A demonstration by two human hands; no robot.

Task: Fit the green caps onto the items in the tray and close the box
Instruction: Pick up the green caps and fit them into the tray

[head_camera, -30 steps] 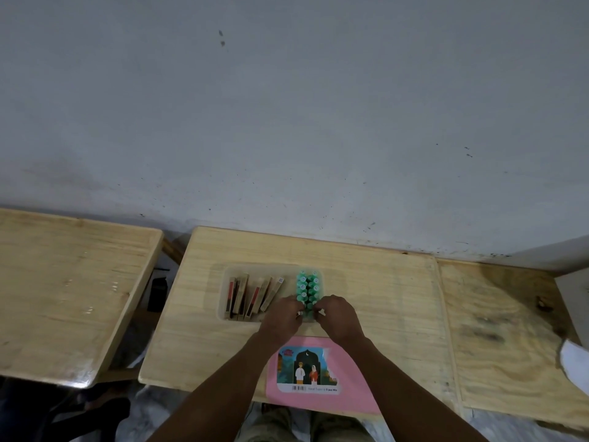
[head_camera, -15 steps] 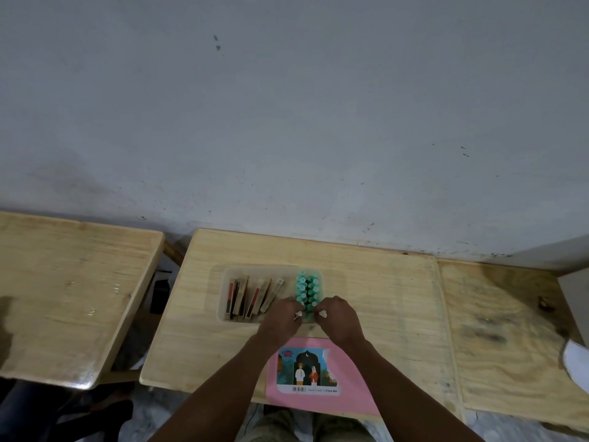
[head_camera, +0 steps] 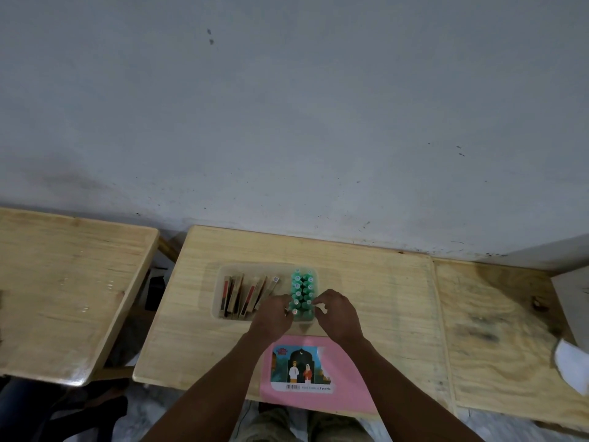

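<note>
A clear plastic tray sits mid-desk. Its right end holds two rows of green-capped items. My left hand pinches the nearest item on the left row, a green cap with a pale round top. My right hand has its fingers curled against the near right side of the green rows; whether it grips anything is hidden. The box's pink lid, with a picture label, lies flat at the desk's front edge between my forearms.
Several brown card packets lean in the tray's left part. A second wooden desk stands to the left across a gap. A plywood board adjoins on the right, with a white object at its edge. The wall is close behind.
Both hands stay at the near end of the green rows. My left fingertips have closed in on the nearest item and the right fingers have shifted slightly along the block's edge.
</note>
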